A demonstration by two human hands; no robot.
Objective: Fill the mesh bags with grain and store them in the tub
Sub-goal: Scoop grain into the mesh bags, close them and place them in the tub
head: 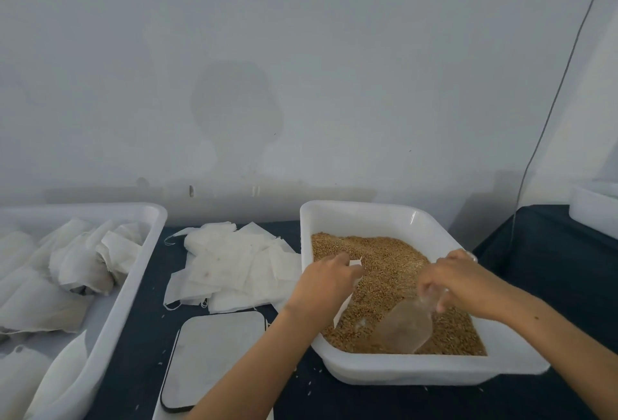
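Observation:
A white tray (394,373) at the right holds brown grain (388,265). My right hand (458,280) grips the handle of a clear plastic scoop (399,324), whose bowl lies in the grain. Over the tray's left side, my left hand (326,280) holds a white mesh bag (355,264), mostly hidden under the hand. A pile of empty white mesh bags (230,265) lies on the dark table between the two tubs. The white tub (133,272) at the left holds several filled bags (50,285).
A flat grey scale (210,356) sits on the dark table (143,336) in front of the bag pile. Loose grains are scattered near the tray. Another white container (593,208) stands at the far right. A thin cable (551,108) hangs down the wall.

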